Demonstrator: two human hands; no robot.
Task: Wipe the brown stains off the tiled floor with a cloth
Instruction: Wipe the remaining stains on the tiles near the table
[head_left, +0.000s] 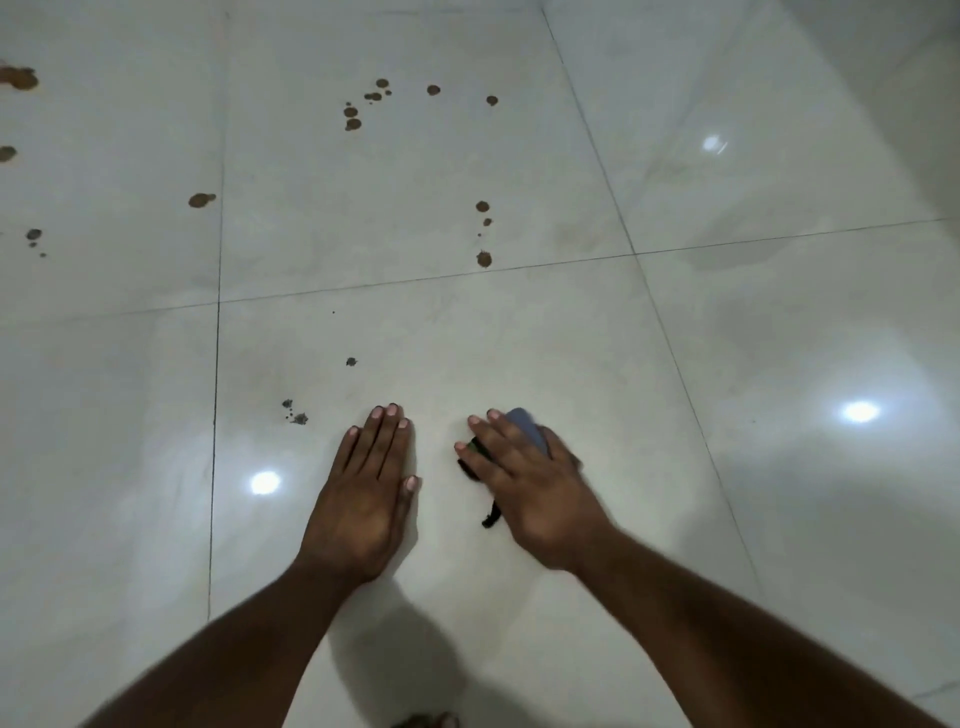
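The right hand (524, 483) lies flat on the cloth (527, 428), fingers straight and spread, pressing it to the floor (779, 364) rather than gripping it. The cloth sits under that palm, at about 5 o'clock from the frame's middle; a blue-grey fold pokes out past the fingers at 12 o'clock of the hand, and dark edges and a thin strip trail out on the thumb side. The left hand (371, 483) rests flat on the bare tile just beside it, fingers straight and together, holding nothing, seemingly as a prop.

The cloth looks soft, light and limp, so it should bunch and fold under a sliding palm. A flat, spread press over its middle likely moves it best; the loose strip may drag or slip out. The glossy tile looks slippery, so the cloth should glide easily.

Stains (363, 104) remain: grey-brown specks (296, 413) at 10 o'clock of the left hand, and brown drops at 12 o'clock and 10 o'clock on the farther tiles.
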